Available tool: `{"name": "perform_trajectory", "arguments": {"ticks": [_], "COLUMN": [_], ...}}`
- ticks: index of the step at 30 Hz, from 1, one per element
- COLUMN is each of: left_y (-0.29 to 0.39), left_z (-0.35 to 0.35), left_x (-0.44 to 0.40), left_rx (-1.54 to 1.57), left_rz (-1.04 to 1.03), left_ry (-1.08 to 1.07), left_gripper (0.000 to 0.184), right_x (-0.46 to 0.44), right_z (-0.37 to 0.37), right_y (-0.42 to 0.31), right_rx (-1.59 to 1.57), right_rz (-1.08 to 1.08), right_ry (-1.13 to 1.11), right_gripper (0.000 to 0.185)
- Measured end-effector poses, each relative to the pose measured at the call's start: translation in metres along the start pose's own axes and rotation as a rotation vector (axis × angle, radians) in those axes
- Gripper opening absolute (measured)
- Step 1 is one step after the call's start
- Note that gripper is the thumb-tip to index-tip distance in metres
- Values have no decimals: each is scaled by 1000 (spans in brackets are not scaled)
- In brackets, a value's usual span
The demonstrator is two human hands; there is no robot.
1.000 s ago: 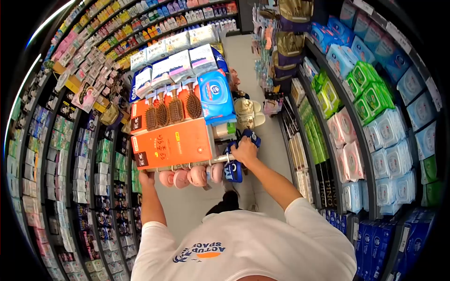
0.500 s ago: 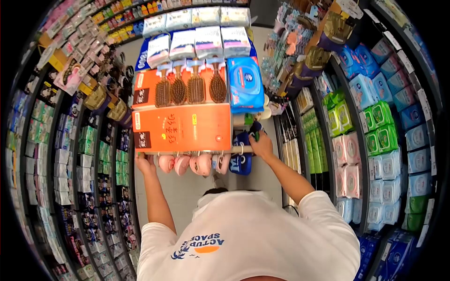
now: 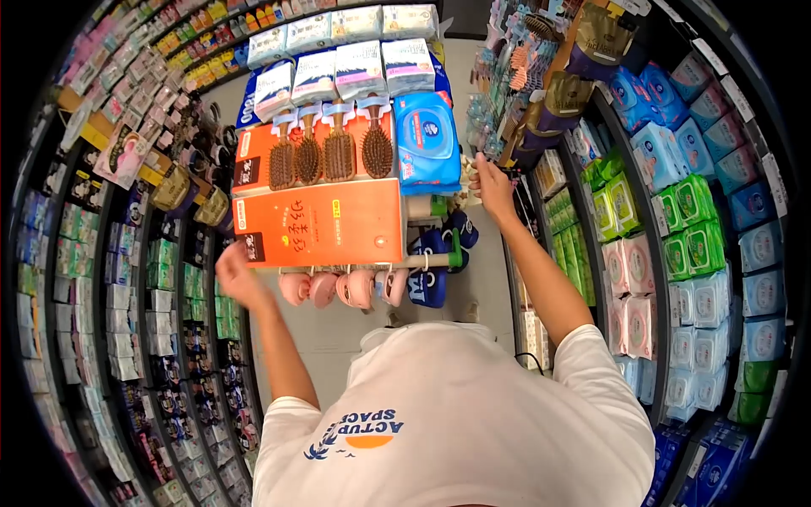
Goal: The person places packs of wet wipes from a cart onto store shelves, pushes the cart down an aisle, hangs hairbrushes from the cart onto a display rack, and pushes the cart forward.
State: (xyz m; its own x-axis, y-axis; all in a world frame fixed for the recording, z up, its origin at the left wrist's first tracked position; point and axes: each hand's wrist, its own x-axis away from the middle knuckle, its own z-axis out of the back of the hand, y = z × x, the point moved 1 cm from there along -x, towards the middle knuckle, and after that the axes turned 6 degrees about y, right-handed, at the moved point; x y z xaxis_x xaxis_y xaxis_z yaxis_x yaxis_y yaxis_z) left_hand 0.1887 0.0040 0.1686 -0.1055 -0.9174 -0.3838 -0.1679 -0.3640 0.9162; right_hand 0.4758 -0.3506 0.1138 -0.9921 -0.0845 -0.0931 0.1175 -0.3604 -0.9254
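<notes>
A cart is stacked with an orange box (image 3: 317, 224), several hairbrushes (image 3: 338, 156) on a second orange box, a blue wipes pack (image 3: 427, 142) and white packs (image 3: 359, 68). My left hand (image 3: 242, 275) is off the cart's handle, beside the front left corner of the orange box; motion smears its fingers. My right hand (image 3: 492, 188) is raised to the right of the wipes pack, fingers curled in; whether anything is in them is hidden. Pink round items (image 3: 355, 289) and dark blue items (image 3: 429, 283) hang from the handle bar (image 3: 422, 262), its green end (image 3: 456, 249) now uncovered.
Shelves of packaged goods (image 3: 160, 262) line the left side. On the right are shelves with green wipes packs (image 3: 684, 245) and a rack of hanging hair accessories (image 3: 519, 59). Grey floor (image 3: 325, 325) shows under and around the cart.
Both hands have let go of the handle. My left hand has moved slightly left, and my right hand has gone up and right beside the cart. The cart appears slightly farther left.
</notes>
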Motion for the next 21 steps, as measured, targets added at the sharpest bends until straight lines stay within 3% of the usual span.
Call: {"name": "perform_trajectory", "arguments": {"ticks": [3, 5, 6, 7, 10, 12, 14, 16, 18, 21], "left_y": [48, 45, 50, 36, 27, 27, 28, 32, 31, 27], "left_z": [-112, -170, -191, -210, -238, -245, -250, -253, -255, -253], "left_x": [47, 75, 87, 97, 110, 111, 109, 106, 105, 110], "left_rx": [108, 119, 16, 19, -253, -283, -322, -502, -468, -397], "left_rz": [-31, -46, -166, -57, -244, -235, -227, -259, -212, -124], "left_ry": [-537, -791, -817, -862, -814, -810, -811, -838, -820, -755], "left_gripper": [21, 27, 30, 34, 37, 38, 39, 37, 37, 38], "right_x": [-11, -11, -13, -12, -19, -22, -20, -19, -18, -10], "right_z": [-24, -28, -31, -34, -34, -31, -31, -34, -34, -35], "right_y": [-25, -37, -37, -41, -42, -42, -44, -43, -43, -42], "right_rx": [-145, -103, -57, -15, 18, 7, -10, -40, -67, -130], "right_rz": [-5, -49, -7, 1, -52, -51, 55, -4, -56, -41], "right_ry": [38, -67, -71, -26, -106, -140, -108, -142, -174, -143], "right_gripper": [61, 72, 76, 84, 83, 79, 57, 62, 67, 56]}}
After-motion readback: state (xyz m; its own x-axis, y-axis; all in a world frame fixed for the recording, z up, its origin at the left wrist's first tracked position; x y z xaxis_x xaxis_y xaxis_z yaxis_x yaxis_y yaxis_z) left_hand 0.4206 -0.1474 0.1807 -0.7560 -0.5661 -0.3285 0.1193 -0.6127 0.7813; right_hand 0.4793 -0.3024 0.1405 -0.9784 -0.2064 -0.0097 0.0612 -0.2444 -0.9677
